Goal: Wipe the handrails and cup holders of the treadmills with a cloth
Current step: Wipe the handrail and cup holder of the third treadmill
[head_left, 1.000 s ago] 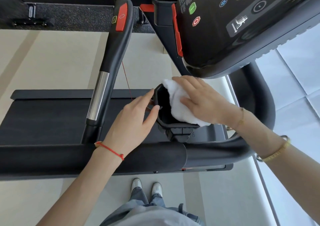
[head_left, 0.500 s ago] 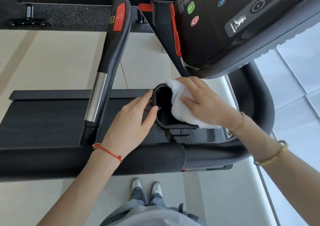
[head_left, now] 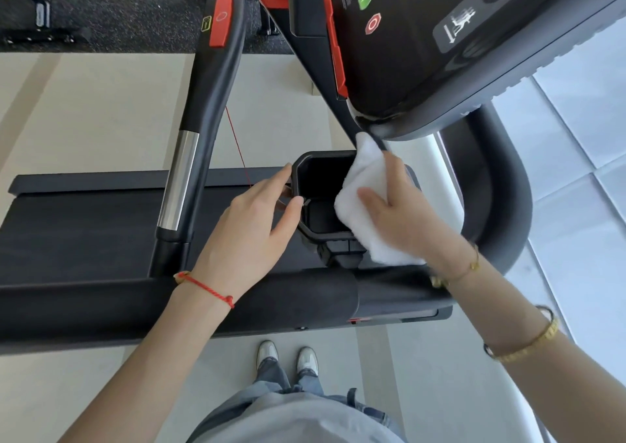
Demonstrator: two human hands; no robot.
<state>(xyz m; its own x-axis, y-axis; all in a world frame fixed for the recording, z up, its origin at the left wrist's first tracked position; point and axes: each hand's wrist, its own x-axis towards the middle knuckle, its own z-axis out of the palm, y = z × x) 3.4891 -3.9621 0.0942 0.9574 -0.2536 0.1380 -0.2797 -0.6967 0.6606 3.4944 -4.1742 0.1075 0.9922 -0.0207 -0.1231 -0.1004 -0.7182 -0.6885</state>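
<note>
- Presently, at the far left, the upright handrail (head_left: 203, 110) with its chrome band and red button stands untouched by either hand; whether it has been wiped cannot be told from its look.
- Below it, the thick horizontal bar (head_left: 101, 307) runs across the frame under both forearms, and nothing rests on it but the wrists passing over.
- The left hand (head_left: 247, 232) lies loosely open, holding nothing, thumb and fingertips set against the left outer wall of the cup holder (head_left: 306, 229), apparently bracing it.
- The cup holder sits between the two hands, its dark well empty on the left half.
- The white cloth (head_left: 359, 202) is draped over the cup holder's right rim, partly inside it, reaching up to touch the underside edge of the console (head_left: 423, 52).
- The right hand (head_left: 403, 219) is closed around the cloth, thumb pressing it against the rim from within, fingers behind.
- My reading: this one cup holder is mid-wipe, its right side being worked; its left wall and floor likely remain, as does the second cup holder (head_left: 310, 5) at the top and, possibly, the curved rail (head_left: 501, 188) on the right.
</note>
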